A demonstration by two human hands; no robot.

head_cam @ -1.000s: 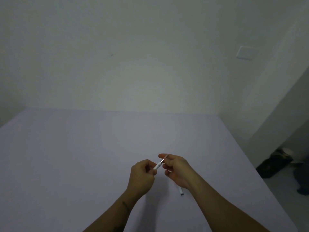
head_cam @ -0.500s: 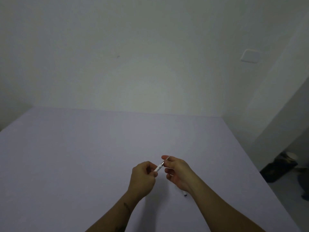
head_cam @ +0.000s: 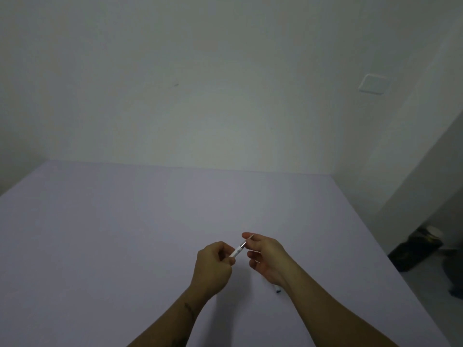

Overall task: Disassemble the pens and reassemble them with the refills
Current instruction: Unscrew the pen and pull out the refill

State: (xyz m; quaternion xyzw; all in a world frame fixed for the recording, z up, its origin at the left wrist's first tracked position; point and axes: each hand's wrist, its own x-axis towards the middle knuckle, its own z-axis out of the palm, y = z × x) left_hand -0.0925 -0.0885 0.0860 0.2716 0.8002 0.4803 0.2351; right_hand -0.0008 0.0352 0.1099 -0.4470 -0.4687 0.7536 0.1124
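Together we brace the pen (head_cam: 237, 251): left hand (head_cam: 213, 265) fisted round its barrel, right hand (head_cam: 266, 256) pinching its tip to work it free.

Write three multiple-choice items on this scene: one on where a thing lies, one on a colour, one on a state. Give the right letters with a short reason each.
1. Where does the second pen lie?
A. on the table by the right wrist
B. at the table's far left corner
C. on the floor

2. What colour is the table?
A. red
B. pale lilac
C. black

3. How is the white pen held?
A. lying loose on the table
B. in the left hand alone, right hand flat on the table
C. between both hands, above the table

Answers:
1 A: its dark end shows just beside the right hand's wrist.
2 B: the whole top looks pale lilac.
3 C: the left hand grips the white barrel while the right hand pinches its thin tip end.
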